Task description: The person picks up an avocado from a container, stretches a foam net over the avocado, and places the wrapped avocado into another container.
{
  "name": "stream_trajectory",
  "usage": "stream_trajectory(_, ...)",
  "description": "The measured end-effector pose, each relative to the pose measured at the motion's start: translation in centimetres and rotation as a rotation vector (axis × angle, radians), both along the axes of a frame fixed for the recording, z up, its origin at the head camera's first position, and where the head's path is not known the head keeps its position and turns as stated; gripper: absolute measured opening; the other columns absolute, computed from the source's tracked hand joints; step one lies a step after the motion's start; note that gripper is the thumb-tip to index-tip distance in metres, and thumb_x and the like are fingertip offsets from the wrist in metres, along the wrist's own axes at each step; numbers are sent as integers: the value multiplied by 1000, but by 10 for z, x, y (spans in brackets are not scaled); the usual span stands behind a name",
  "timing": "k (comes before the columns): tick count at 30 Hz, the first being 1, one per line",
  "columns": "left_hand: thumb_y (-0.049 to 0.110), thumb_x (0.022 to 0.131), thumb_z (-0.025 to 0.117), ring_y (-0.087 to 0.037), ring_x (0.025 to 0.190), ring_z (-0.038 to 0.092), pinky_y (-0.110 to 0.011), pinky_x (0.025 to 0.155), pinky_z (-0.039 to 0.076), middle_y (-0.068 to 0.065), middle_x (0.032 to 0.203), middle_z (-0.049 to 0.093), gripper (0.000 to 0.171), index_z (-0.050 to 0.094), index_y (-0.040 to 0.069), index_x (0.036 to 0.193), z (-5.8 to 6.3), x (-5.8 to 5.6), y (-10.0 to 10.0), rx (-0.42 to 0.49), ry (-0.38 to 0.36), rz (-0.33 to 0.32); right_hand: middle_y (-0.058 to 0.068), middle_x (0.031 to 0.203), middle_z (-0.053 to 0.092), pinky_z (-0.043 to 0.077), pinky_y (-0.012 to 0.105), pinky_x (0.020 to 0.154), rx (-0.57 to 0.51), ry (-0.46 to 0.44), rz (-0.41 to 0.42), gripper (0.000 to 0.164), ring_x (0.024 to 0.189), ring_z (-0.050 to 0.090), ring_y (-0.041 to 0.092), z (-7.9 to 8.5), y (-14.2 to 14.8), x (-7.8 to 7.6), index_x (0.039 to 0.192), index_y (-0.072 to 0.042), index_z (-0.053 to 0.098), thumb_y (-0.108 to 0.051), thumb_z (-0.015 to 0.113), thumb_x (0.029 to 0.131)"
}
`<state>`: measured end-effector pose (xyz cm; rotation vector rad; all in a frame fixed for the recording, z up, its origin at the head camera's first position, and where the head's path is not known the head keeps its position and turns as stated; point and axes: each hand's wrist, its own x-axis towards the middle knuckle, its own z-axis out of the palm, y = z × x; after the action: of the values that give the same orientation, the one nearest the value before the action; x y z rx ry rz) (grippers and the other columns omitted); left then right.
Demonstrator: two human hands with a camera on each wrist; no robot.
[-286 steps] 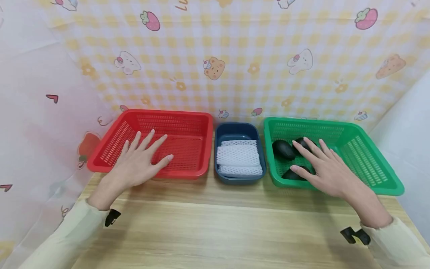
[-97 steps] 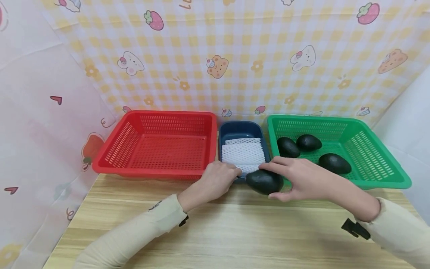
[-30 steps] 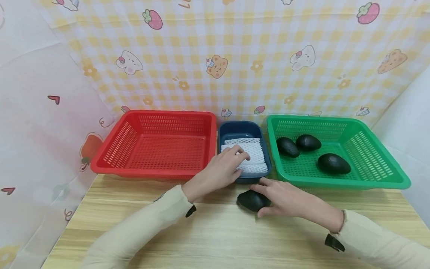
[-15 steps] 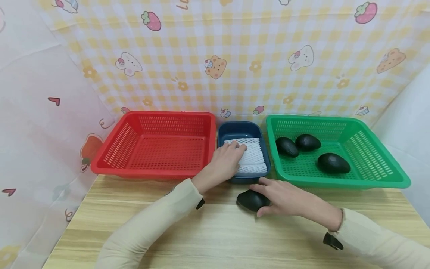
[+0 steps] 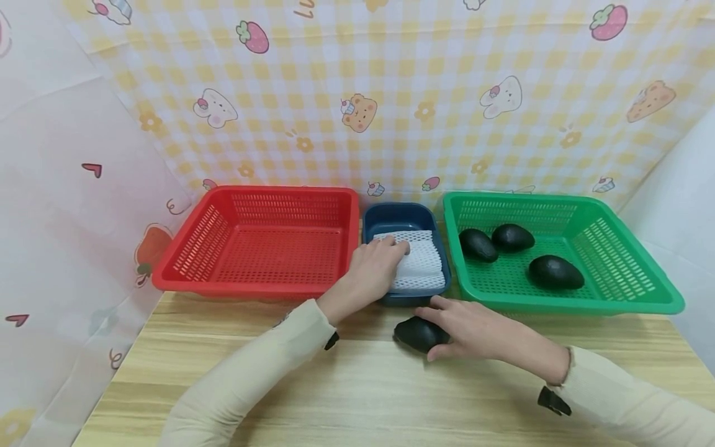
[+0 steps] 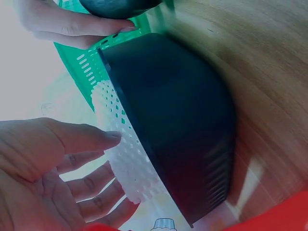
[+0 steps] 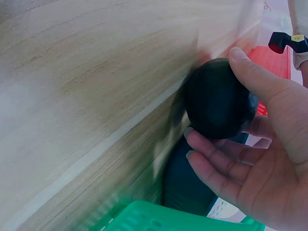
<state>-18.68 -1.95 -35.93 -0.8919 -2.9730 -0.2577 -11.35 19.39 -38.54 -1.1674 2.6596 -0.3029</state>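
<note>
Head view, from the left: a pale cloth with printed hearts hangs down the side, and a yellow-checked cloth hangs behind. Above the red basket, lettering on the checked cloth is cut by the top edge and cannot be read whole. Right wrist view shows a small yellow label on the left cuff's black clip; its marks are too small to read.

Next comes the left hand, over the left part of the blue box and touching the white nets there. Whether its grip has pinched one cannot be told. A second ago those fingers sat a little farther right over the nets.

Just in front of the box, on the worktop, lies the avocado. The right hand holds it, thumb on one side and fingers curled round the other. About three seconds ago it was held closer to the box, overlapping its near edge from this view.

Farthest right, the green basket bears three more avocados, placed as they were then: two near the left wall, one apart.
</note>
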Motion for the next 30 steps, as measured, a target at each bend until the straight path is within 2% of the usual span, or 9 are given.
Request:
stream_trajectory(6, 21, 90, 78, -23, 101, 61, -36, 77, 56, -8, 123, 64, 50, 63, 17, 137, 3, 4, -4, 38, 30, -11, 6, 106, 58, 50, 30, 62, 12, 23, 20, 71, 73, 54, 12, 1, -1, 1, 135, -4, 63, -52, 77, 86)
stream_trajectory(10, 20, 90, 78, -23, 104, 62, -36, 78, 56, -8, 124, 65, 46, 65, 17, 134, 8, 8, -9, 66, 72, -20, 7, 109, 59, 52, 31, 64, 19, 30, 13, 71, 76, 55, 13, 2, 0, 1, 136, -3, 62, -52, 78, 86)
stream_trajectory(22, 16, 88, 80, -21, 96, 65, -32, 73, 57, -6, 117, 67, 42, 69, 16, 128, 24, 23, -20, 157, 143, -68, 7, 112, 59, 54, 34, 71, 25, 13, -3, 79, 83, 58, 14, 7, -1, 4, 144, -4, 54, -50, 80, 85)
stream_trajectory(26, 17, 87, 81, -20, 93, 64, -30, 73, 56, -6, 117, 67, 42, 69, 16, 128, 30, 27, -23, 187, 161, -87, 7, 114, 59, 54, 33, 71, 26, 17, -11, 80, 78, 56, 10, 14, -1, 7, 145, -3, 52, -49, 80, 85)
stream_trajectory(30, 18, 87, 82, -19, 93, 63, -29, 73, 56, -5, 117, 67, 44, 68, 16, 129, 37, 30, -28, 208, 173, -92, 3, 110, 58, 51, 28, 67, -22, 65, 11, 72, 72, 50, 5, 21, 1, 9, 140, -4, 58, -47, 79, 87)
